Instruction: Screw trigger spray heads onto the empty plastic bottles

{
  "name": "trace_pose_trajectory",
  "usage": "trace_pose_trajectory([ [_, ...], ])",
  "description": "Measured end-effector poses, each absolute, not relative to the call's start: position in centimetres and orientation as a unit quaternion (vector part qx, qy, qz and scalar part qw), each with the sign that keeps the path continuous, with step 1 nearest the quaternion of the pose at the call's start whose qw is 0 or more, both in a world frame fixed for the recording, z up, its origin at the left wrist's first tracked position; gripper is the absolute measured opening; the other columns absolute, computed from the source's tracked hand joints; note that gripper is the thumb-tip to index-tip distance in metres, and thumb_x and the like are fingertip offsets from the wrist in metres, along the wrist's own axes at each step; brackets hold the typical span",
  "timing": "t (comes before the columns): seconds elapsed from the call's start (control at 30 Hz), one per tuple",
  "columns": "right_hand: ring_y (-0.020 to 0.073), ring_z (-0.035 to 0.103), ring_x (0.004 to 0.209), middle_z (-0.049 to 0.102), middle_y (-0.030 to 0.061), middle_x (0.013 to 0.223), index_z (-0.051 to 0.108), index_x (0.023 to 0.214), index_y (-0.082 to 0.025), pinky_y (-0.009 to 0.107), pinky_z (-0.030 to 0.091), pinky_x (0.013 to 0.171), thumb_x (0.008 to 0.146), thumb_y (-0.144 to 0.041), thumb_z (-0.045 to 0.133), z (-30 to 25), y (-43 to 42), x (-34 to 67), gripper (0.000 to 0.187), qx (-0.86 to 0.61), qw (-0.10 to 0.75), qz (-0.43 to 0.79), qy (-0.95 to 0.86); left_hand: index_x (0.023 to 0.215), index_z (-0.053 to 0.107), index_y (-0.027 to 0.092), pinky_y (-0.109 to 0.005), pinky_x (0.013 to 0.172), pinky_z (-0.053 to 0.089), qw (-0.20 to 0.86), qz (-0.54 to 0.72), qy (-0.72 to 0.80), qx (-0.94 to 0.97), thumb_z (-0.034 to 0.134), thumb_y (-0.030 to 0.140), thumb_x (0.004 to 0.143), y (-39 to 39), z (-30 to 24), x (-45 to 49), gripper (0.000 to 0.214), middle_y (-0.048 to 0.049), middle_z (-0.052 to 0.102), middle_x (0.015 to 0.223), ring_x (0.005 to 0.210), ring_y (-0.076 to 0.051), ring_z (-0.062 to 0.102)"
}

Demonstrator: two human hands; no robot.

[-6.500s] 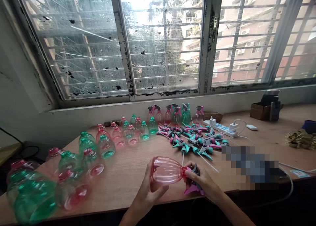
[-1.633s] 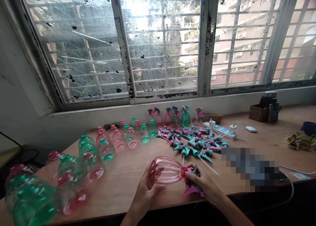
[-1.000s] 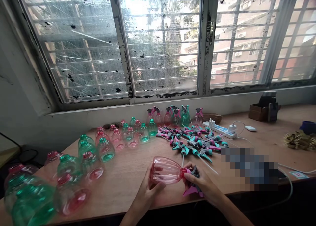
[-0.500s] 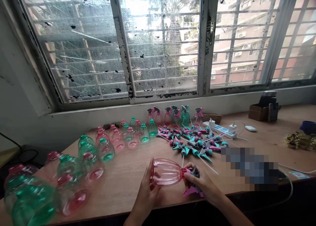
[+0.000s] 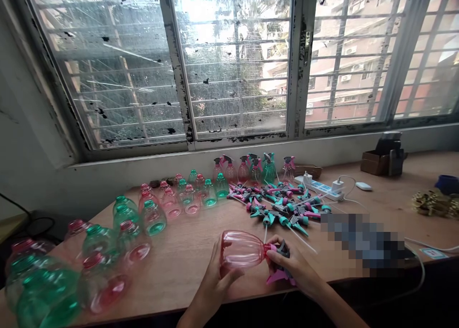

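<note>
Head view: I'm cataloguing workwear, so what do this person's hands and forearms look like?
The left hand and right hand are bare, without gloves. The left forearm and right forearm show no sleeve, watch or bracelet. No ring shows, though neither hand is fully visible.

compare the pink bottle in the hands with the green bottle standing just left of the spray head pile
The pink bottle lies sideways in the left hand; the green bottle stands upright on the table. The pink bottle has a spray head at its neck, held by the right hand; the green bottle has none. The pink bottle is nearer the camera than the green bottle. Both are see-through.
</note>
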State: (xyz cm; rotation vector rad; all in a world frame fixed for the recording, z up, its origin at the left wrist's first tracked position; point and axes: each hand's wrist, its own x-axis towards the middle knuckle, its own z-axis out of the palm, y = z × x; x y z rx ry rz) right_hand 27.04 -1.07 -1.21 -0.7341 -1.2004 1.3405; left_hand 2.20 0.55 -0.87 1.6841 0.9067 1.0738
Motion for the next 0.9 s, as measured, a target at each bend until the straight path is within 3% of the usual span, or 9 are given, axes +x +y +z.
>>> trace_pose_trajectory([
  [0.13,0.0133,0.063,0.055,0.065,-0.0031,0.066,0.057,0.090,-0.019,0.023,0.047,0.053,0.084,-0.041,0.078,-1.2,-1.0,27.0,0.031,-0.314,0.561,0.567,-0.515,0.156,0.022,0.031,-0.043,0.112,0.042,0.475,0.463,0.331,0.671,0.069,0.042,0.089,0.5,-1.0,2.3,0.082,-0.0107,0.040,0.154,0.138,-0.033,0.044],
  [0.27,0.0134,0.064,0.056,0.066,-0.0031,0.067,0.058,0.092,-0.019,0.024,0.047,0.056,0.085,-0.041,0.077,-1.1,-1.1,27.0,0.031,-0.317,0.562,0.564,-0.516,0.157,0.022,0.030,-0.045,0.111,0.042,0.446,0.471,0.349,0.677,0.065,0.043,0.091,0.4,-1.1,2.3,0.080,-0.0118,0.051,0.145,0.134,-0.032,0.050],
  [0.37,0.0131,0.063,0.056,0.066,-0.0033,0.067,0.057,0.093,-0.019,0.024,0.047,0.056,0.085,-0.041,0.077,-1.1,-1.1,27.0,0.031,-0.317,0.564,0.561,-0.517,0.156,0.025,0.026,-0.046,0.111,0.040,0.427,0.454,0.370,0.689,0.071,0.042,0.087,0.1,-0.6,2.3,0.084,-0.0133,0.060,0.132,0.126,-0.032,0.056],
  [0.47,0.0138,0.064,0.057,0.066,-0.0032,0.068,0.057,0.092,-0.019,0.025,0.048,0.057,0.085,-0.040,0.078,-1.1,-1.1,27.0,0.031,-0.319,0.556,0.560,-0.524,0.153,0.031,0.022,-0.046,0.109,0.040,0.434,0.435,0.385,0.689,0.074,0.045,0.083,-0.3,0.3,2.4,0.085,-0.0152,0.060,0.132,0.121,-0.032,0.058],
  [0.67,0.0138,0.064,0.059,0.066,-0.0031,0.069,0.058,0.091,-0.018,0.024,0.048,0.058,0.085,-0.041,0.077,-0.8,-1.4,27.0,0.030,-0.334,0.552,0.547,-0.533,0.133,0.055,0.020,-0.044,0.105,0.044,0.405,0.443,0.417,0.683,0.070,0.049,0.085,-0.4,1.2,2.7,0.059,-0.0126,0.066,0.123,0.116,-0.032,0.060],
  [0.8,0.0148,0.065,0.057,0.066,-0.0029,0.068,0.058,0.089,-0.019,0.025,0.048,0.056,0.082,-0.044,0.079,-0.7,-1.4,26.8,0.033,-0.336,0.559,0.547,-0.525,0.136,0.054,0.022,-0.045,0.107,0.044,0.409,0.461,0.407,0.674,0.079,0.046,0.077,0.2,0.6,2.7,0.068,-0.0112,0.066,0.125,0.119,-0.034,0.060],
  [0.9,0.0167,0.065,0.057,0.066,-0.0024,0.068,0.058,0.090,-0.020,0.027,0.048,0.055,0.081,-0.046,0.079,-0.8,-1.3,26.8,0.035,-0.344,0.559,0.541,-0.526,0.147,0.042,0.026,-0.044,0.108,0.043,0.430,0.481,0.386,0.659,0.081,0.045,0.076,0.5,0.0,2.5,0.084,-0.0106,0.065,0.128,0.123,-0.033,0.058],
])
